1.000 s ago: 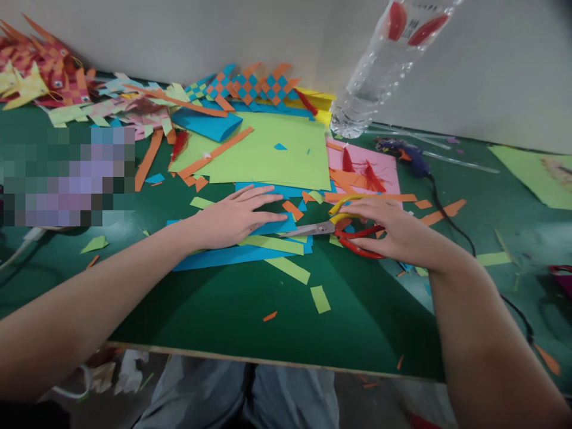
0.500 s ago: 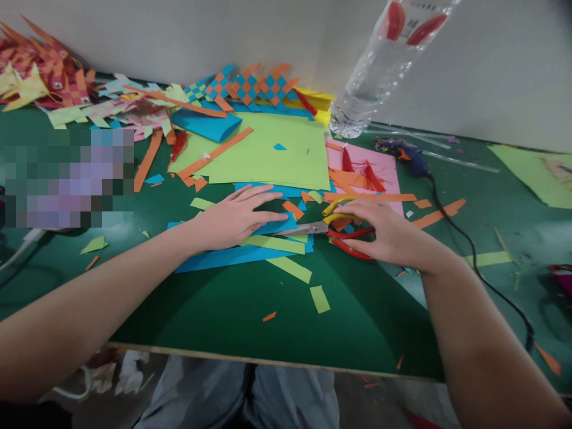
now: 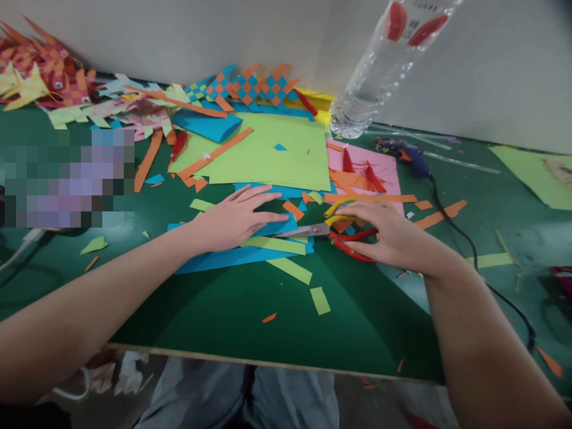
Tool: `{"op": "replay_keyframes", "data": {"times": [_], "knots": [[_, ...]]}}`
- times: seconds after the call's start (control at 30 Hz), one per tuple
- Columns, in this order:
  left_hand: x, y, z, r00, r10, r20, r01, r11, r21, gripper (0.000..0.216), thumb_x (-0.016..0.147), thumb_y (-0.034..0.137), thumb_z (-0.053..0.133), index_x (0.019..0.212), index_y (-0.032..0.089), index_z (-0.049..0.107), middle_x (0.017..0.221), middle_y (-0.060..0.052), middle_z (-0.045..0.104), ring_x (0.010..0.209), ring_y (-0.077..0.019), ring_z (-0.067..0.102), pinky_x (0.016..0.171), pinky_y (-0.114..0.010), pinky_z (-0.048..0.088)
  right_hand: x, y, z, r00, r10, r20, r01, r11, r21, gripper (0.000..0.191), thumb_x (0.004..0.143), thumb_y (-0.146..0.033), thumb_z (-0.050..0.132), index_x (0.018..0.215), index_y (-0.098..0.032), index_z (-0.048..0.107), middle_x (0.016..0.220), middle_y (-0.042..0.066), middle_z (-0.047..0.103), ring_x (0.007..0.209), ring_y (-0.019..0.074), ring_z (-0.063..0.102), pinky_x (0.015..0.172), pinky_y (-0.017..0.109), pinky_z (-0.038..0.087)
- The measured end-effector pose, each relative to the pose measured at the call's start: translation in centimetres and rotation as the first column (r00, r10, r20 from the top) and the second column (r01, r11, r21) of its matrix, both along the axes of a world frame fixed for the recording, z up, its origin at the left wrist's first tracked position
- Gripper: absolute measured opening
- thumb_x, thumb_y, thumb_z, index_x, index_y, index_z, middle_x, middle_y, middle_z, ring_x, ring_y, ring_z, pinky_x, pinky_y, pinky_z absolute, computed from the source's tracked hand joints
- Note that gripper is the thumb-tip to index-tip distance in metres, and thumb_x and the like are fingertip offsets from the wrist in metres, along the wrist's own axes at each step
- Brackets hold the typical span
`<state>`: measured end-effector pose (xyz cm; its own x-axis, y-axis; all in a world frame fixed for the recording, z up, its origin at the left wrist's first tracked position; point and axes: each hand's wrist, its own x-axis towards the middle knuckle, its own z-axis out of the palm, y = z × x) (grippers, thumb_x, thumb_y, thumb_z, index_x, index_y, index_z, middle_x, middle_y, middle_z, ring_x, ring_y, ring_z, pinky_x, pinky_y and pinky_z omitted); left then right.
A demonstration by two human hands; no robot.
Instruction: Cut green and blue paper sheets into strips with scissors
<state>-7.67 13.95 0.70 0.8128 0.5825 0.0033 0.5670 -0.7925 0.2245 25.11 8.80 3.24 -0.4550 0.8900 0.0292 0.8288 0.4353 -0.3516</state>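
Observation:
My left hand (image 3: pixel 236 217) lies flat, fingers stretched out, over blue paper (image 3: pixel 282 226) and light green strips (image 3: pixel 274 245). Its thumb and fingers point right. In my right hand (image 3: pixel 388 235) is a pair of scissors (image 3: pixel 318 229) with one yellow and one red handle, gripped by the handles. The blades point left, close to the blue paper's edge, and their tips reach toward my left hand. The blades look nearly closed; whether paper lies between them I cannot tell. A green strip (image 3: pixel 290 270) and a small green piece (image 3: pixel 320 300) lie nearer the front.
Behind my hands are light green sheets (image 3: pixel 277 164), a rolled blue sheet (image 3: pixel 208 124) and woven paper fish (image 3: pixel 248 88). A water bottle (image 3: pixel 379 77) stands at the back. On the right lies a glue gun (image 3: pixel 415 164) with a black cord. Scraps litter the green table (image 3: pixel 250 339).
The scissors and my right hand have shifted very slightly to the right. My left hand stays in place on the paper.

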Motion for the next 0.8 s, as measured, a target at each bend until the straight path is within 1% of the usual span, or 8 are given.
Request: {"op": "replay_keyframes", "data": {"times": [0.2, 0.37, 0.47, 0.6, 0.7, 0.8], "knots": [[-0.18, 0.11, -0.40, 1.000, -0.020, 0.022, 0.019, 1.000, 0.022, 0.046, 0.107, 0.022, 0.036, 0.147, 0.039, 0.052, 0.167, -0.001, 0.031, 0.157, -0.0268, 0.020, 0.125, -0.055, 0.024, -0.57, -0.09, -0.19, 1.000, -0.014, 0.002, 0.014, 1.000, 0.000, 0.045, 0.082, -0.048, 0.066, 0.121, -0.026, 0.066, 0.130, 0.010, 0.070, 0.122, 0.0358, 0.063, 0.105, 0.057, 0.045], [-0.17, 0.09, -0.18, 1.000, -0.016, 0.019, 0.016, 1.000, 0.021, 0.045, 0.107, 0.022, 0.037, 0.146, 0.038, 0.053, 0.166, -0.001, 0.032, 0.157, -0.0276, 0.021, 0.125, -0.055, 0.025, -0.53, -0.21, 0.22, 1.000, 0.014, 0.010, -0.014, 1.000, -0.024, 0.042, 0.083, -0.047, 0.066, 0.120, -0.028, 0.066, 0.132, 0.009, 0.070, 0.121, 0.0361, 0.063, 0.104, 0.058, 0.045], [-0.07, 0.05, -0.01, 1.000, -0.002, 0.028, 0.002, 1.000, 0.006, 0.043, 0.109, 0.026, 0.035, 0.146, 0.038, 0.054, 0.166, -0.001, 0.033, 0.156, -0.0276, 0.022, 0.125, -0.056, 0.025, -0.59, -0.33, 0.38, 0.999, 0.033, 0.012, -0.033, 0.999, -0.026, 0.041, 0.081, -0.045, 0.067, 0.119, -0.029, 0.065, 0.129, 0.008, 0.071, 0.122, 0.0368, 0.063, 0.104, 0.058, 0.045], [0.01, 0.03, 0.11, 1.000, 0.001, 0.026, -0.001, 1.000, -0.010, 0.044, 0.108, 0.024, 0.033, 0.145, 0.036, 0.054, 0.167, -0.002, 0.032, 0.156, -0.0285, 0.021, 0.124, -0.057, 0.025, -0.82, -0.42, 0.39, 0.999, 0.036, 0.010, -0.035, 0.999, -0.038, 0.040, 0.082, -0.046, 0.067, 0.118, -0.029, 0.065, 0.129, 0.008, 0.071, 0.119, 0.0363, 0.064, 0.103, 0.058, 0.045], [-0.02, 0.09, 0.04, 0.999, 0.003, 0.049, -0.003, 1.000, -0.007, 0.043, 0.109, 0.026, 0.033, 0.145, 0.035, 0.055, 0.165, -0.002, 0.035, 0.155, -0.0283, 0.024, 0.124, -0.057, 0.026, -0.67, -0.35, 0.49, 1.000, 0.003, 0.005, -0.003, 0.999, -0.041, 0.040, 0.080, -0.046, 0.066, 0.117, -0.029, 0.065, 0.127, 0.009, 0.071, 0.118, 0.0363, 0.065, 0.102, 0.057, 0.046], [0.03, 0.15, -0.15, 0.994, 0.005, 0.112, -0.007, 1.000, 0.020, 0.043, 0.108, 0.026, 0.033, 0.144, 0.031, 0.056, 0.159, -0.004, 0.044, 0.153, -0.0262, 0.029, 0.124, -0.054, 0.027, -0.23, -0.27, 0.62, 0.999, -0.038, -0.015, 0.038, 0.999, -0.030, 0.042, 0.079, -0.048, 0.066, 0.116, -0.028, 0.062, 0.127, 0.009, 0.070, 0.118, 0.0359, 0.064, 0.102, 0.057, 0.047]]}}
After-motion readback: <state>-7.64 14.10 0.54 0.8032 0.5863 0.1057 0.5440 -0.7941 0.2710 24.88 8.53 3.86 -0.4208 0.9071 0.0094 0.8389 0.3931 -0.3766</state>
